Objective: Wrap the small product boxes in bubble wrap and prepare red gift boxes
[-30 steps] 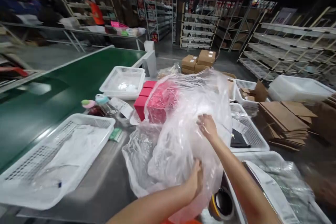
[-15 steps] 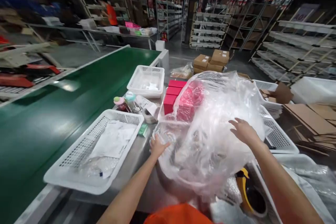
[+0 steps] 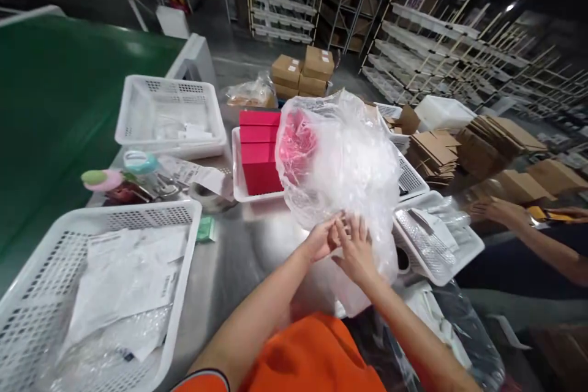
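Observation:
A big bundle of clear plastic film (image 3: 353,159) sits on the metal table, bulging over the white baskets behind it. My left hand (image 3: 324,237) is at its near side, fingers curled in a pinch; what they hold is too small to make out. Right beside it, my right hand (image 3: 357,251) lies against the film with its fingers spread. Red boxes (image 3: 260,162) stand in a white basket to the left of the bundle, partly covered by the film.
Left are a white basket with bagged papers (image 3: 124,282), another white basket (image 3: 169,116), bottles (image 3: 108,184) and a tape roll (image 3: 209,197). At right, a tray of bubble wrap (image 3: 436,239) stands near another person's hand (image 3: 505,213). Cardboard lies beyond.
The view has swung right and down. My hands, apart before, have come together at the near side of the plastic bundle. The bundle looks drawn together and higher, and another person's arms have appeared at right.

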{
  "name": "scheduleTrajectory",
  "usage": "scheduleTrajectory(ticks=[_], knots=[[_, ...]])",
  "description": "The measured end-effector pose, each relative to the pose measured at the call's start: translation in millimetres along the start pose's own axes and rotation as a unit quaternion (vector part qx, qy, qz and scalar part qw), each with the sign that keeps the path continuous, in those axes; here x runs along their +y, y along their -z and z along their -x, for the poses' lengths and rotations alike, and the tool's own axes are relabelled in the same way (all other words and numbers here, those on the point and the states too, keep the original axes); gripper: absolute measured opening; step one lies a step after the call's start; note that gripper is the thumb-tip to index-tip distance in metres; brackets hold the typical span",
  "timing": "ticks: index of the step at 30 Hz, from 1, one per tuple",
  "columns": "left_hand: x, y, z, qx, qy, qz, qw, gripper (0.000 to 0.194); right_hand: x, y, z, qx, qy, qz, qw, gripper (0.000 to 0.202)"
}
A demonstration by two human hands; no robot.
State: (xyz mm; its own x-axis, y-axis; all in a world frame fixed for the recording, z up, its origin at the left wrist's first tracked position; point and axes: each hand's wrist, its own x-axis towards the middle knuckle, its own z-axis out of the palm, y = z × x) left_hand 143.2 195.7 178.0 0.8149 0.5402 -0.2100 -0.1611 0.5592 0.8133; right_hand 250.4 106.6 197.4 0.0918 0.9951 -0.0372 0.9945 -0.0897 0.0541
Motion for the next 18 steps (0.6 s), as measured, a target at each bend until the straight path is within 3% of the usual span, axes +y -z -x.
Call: scheduleTrajectory(ticks=[2,4,6,8,10,11,12,14,16,18], knots=[[19.6,10.6,9.3,-0.044,-0.003,-0.005,0.999,0.063,25.2,-4.8,-15.6,0.043,-0.029,0.032,0.998,0.065],[30.1,33.7,21.5,-0.05,0.003,-0.084,0.995,0.059,70.2,-4.2,-34.6,0.048,-0.06,0.066,0.995,0.049],[33.9,65.0,33.6,0.038,0.012,-0.232,0.972,0.044,123.5,-5.2,-49.2,0.039,-0.097,0.098,0.99,0.042],[38.9,99.0,42.4,0.203,0.004,-0.393,0.897,0.034,170.9,-12.5,-57.0,0.026,-0.11,0.12,0.986,0.042],[53.0,130.3,44.5,0.359,-0.024,-0.53,0.768,0.04,201.3,-26.6,-59.7,0.001,-0.104,0.115,0.988,0.041],[64.5,143.6,41.7,0.404,-0.043,-0.587,0.7,0.047,209.1,-35.2,-60.2,-0.016,-0.094,0.108,0.99,0.042],[78.8,155.1,35.8,0.427,-0.058,-0.637,0.64,0.056,212.6,-44.3,-60.5,-0.03,-0.084,0.101,0.991,0.042],[112.3,173.3,15.1,0.425,-0.065,-0.711,0.556,0.078,211.9,-61.9,-61.6,-0.044,-0.064,0.087,0.993,0.044],[144.9,186.6,-13.0,0.399,-0.047,-0.76,0.512,0.099,209.9,-77.9,-63.0,-0.03,-0.062,0.073,0.995,0.044],[168.1,197.2,-40.1,0.358,-0.002,-0.785,0.506,0.111,213.8,-92.5,-63.0,0.007,-0.064,0.047,0.997,0.046]])
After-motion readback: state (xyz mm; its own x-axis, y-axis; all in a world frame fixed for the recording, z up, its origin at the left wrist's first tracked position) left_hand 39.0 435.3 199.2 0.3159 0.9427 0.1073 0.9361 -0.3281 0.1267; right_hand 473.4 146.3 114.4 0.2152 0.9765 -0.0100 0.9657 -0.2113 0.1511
